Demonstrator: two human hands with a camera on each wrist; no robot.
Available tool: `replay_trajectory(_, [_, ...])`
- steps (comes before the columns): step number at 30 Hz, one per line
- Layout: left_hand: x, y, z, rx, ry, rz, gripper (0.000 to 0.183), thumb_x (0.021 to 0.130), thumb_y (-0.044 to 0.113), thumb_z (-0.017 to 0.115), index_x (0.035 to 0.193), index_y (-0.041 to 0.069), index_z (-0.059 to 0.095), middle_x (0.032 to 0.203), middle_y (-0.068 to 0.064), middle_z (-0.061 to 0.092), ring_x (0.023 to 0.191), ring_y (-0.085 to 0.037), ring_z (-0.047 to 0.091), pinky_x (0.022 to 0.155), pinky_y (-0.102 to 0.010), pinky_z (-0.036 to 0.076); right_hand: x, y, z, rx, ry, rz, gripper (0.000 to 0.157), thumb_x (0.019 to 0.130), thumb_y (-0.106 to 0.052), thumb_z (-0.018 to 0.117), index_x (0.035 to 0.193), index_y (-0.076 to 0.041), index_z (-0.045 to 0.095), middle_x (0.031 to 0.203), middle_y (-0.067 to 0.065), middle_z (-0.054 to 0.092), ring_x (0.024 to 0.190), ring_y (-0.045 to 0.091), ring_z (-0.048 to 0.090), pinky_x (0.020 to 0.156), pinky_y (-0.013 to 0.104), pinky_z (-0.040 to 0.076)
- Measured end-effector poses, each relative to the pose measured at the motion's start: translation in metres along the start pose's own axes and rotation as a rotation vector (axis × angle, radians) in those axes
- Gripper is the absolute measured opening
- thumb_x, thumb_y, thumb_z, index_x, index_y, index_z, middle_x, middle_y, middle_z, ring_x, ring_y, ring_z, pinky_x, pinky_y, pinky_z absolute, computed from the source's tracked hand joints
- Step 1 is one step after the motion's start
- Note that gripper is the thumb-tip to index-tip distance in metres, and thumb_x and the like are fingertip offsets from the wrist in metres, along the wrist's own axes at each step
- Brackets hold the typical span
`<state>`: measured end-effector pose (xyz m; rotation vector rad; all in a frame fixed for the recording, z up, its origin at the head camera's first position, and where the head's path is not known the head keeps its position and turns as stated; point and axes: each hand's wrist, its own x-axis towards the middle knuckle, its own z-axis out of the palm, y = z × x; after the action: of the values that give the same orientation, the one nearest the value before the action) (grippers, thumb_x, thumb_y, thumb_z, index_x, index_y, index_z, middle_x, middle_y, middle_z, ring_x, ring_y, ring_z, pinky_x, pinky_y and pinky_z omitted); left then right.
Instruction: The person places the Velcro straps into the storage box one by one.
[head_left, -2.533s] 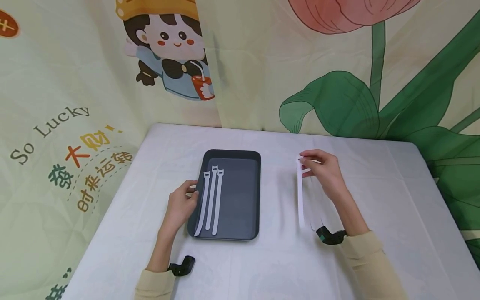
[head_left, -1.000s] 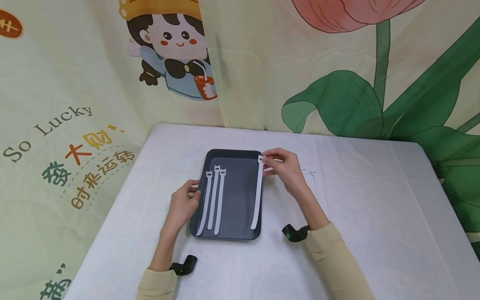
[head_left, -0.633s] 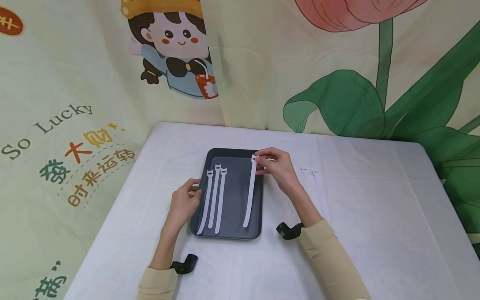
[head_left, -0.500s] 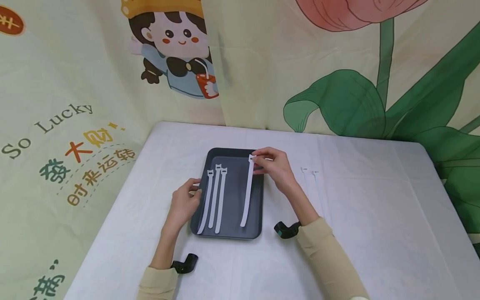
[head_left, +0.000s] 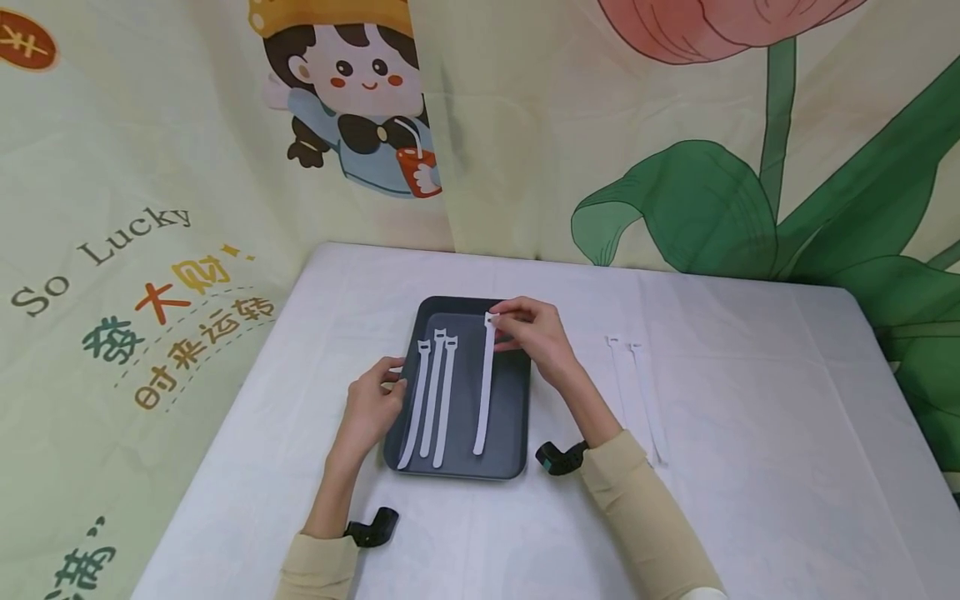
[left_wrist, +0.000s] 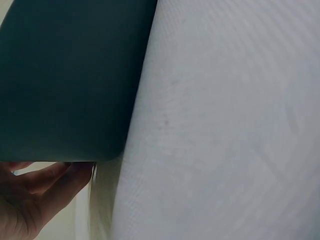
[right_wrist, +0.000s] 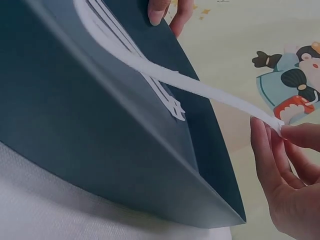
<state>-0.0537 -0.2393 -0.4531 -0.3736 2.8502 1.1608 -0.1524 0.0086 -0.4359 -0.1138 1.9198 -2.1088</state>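
My right hand pinches the slotted head end of a white hook-and-loop cable tie between thumb and fingertips. The tie hangs in a slight curve over the right part of a dark grey tray; in the right wrist view, the held tie bows across the tray's opening. Three similar white cable ties lie side by side, heads away from me, in the tray's left part. At the tray's left rim, my left hand grips the edge, with a fingertip over the inner wall.
Two more white cable ties lie on the white tablecloth right of the tray, partly behind the right forearm. A printed cloth hangs behind the table's far edge. Each wrist carries a small black camera.
My right hand has carried the held cable tie leftward from the table's right side to over the tray. My left hand has stayed at the tray's left rim.
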Motion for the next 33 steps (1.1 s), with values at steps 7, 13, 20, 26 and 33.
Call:
replay_trajectory(7, [0.0, 0.0, 0.0, -0.004, 0.002, -0.003, 0.039, 0.101, 0.007, 0.055, 0.139, 0.003, 0.06, 0.119, -0.026, 0.071, 0.092, -0.034, 0.072, 0.076, -0.042, 0.058, 0.002, 0.0, 0.005, -0.007, -0.014, 0.002, 0.02, 0.095, -0.005, 0.068, 0.114, 0.002, 0.071, 0.098, 0.014, 0.071, 0.079, 0.024, 0.069, 0.074, 0.04, 0.063])
replay_trajectory(13, [0.0, 0.0, -0.001, -0.006, 0.002, -0.002, 0.039, 0.1, 0.007, 0.056, 0.138, 0.003, 0.06, 0.119, -0.026, 0.071, 0.091, -0.034, 0.072, 0.075, -0.042, 0.058, 0.004, 0.003, 0.011, -0.026, -0.019, 0.023, 0.02, 0.096, -0.008, 0.069, 0.114, -0.001, 0.072, 0.102, 0.016, 0.072, 0.08, 0.027, 0.072, 0.075, 0.04, 0.063])
replay_trajectory(20, [0.0, 0.0, -0.001, -0.006, 0.001, -0.005, 0.038, 0.1, 0.007, 0.056, 0.138, 0.004, 0.061, 0.119, -0.025, 0.071, 0.092, -0.034, 0.072, 0.077, -0.043, 0.059, 0.007, 0.006, 0.017, 0.002, -0.011, 0.036, 0.02, 0.095, -0.006, 0.069, 0.114, 0.001, 0.071, 0.101, 0.016, 0.072, 0.08, 0.03, 0.072, 0.076, 0.042, 0.063])
replay_trajectory(26, [-0.001, 0.001, -0.002, -0.004, 0.006, -0.011, 0.039, 0.1, 0.007, 0.055, 0.138, 0.004, 0.061, 0.12, -0.026, 0.071, 0.093, -0.034, 0.072, 0.078, -0.044, 0.059, 0.01, 0.009, 0.021, 0.022, -0.008, 0.045, 0.02, 0.095, -0.005, 0.07, 0.113, 0.002, 0.071, 0.101, 0.015, 0.072, 0.074, 0.021, 0.071, 0.073, 0.039, 0.063])
replay_trajectory(33, [-0.001, 0.002, -0.001, -0.001, 0.003, -0.013, 0.039, 0.1, 0.007, 0.056, 0.138, 0.004, 0.061, 0.119, -0.025, 0.071, 0.094, -0.035, 0.072, 0.079, -0.044, 0.059, 0.014, 0.014, 0.026, 0.003, -0.044, 0.053, 0.019, 0.094, -0.004, 0.071, 0.111, 0.004, 0.072, 0.097, 0.018, 0.073, 0.074, 0.021, 0.071, 0.076, 0.048, 0.062])
